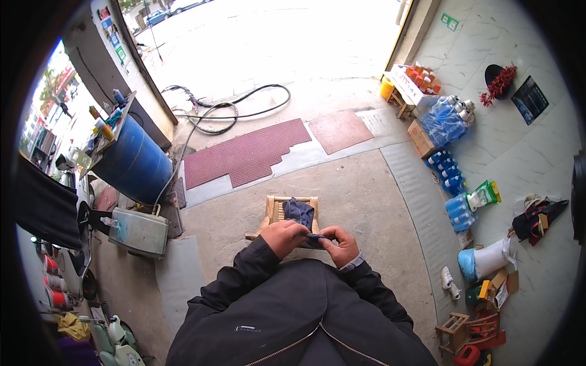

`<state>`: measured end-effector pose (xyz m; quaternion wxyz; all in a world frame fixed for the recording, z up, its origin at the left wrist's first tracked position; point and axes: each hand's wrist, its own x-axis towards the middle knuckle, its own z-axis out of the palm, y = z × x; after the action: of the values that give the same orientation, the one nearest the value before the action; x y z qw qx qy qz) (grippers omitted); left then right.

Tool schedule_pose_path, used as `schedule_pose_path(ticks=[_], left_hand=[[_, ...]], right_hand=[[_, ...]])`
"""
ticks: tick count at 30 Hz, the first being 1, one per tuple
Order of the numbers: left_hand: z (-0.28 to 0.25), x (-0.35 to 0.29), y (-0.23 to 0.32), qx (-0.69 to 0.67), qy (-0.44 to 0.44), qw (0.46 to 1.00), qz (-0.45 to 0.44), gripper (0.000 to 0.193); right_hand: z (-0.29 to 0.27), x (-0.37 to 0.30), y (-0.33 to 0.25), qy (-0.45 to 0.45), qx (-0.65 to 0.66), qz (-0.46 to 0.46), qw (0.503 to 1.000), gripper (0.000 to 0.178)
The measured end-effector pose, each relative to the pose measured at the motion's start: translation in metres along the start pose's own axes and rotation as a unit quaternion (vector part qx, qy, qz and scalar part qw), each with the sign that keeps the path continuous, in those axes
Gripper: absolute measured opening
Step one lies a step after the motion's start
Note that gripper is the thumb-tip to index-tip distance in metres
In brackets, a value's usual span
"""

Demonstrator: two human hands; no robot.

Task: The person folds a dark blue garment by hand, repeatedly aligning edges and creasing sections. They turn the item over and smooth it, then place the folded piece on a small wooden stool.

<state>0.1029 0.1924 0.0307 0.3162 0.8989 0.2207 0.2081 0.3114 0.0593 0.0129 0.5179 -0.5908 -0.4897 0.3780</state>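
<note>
In front of my body, both hands pinch a piece of dark navy cloth (pixel 313 240). My left hand (pixel 282 238) is closed on its left end, thumb and fingertips together. On the other end my right hand (pixel 342 246) grips with thumb and forefinger, a light band round its wrist. Just beyond them stands a low wooden chair (pixel 271 208) with a slatted seat. A crumpled dark blue cloth (pixel 299 211) lies on it; whether it joins the piece in my hands I cannot tell.
Left stand a blue barrel (pixel 135 160) and a grey metal box (pixel 140 232). A black hose (pixel 235 113) coils near the doorway beyond red mats (pixel 250 149). Along the right wall are bottle packs (pixel 445 125), white shoes (pixel 450 282) and small wooden stools (pixel 455 332). A scooter (pixel 119 341) is lower left.
</note>
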Motion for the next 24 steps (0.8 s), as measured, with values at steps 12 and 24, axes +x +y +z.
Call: schedule_pose_path(ticks=[12, 24], left_hand=[[-0.005, -0.001, 0.009, -0.02, 0.042, 0.996, -0.078, 0.016], [0.028, 0.002, 0.002, -0.321, 0.0, 0.902, -0.289, 0.02]], right_hand=[[0.002, 0.003, 0.002, 0.02, -0.025, -0.033, 0.999, 0.013], [0.011, 0.009, -0.009, 0.051, -0.137, -0.174, 0.974, 0.017]])
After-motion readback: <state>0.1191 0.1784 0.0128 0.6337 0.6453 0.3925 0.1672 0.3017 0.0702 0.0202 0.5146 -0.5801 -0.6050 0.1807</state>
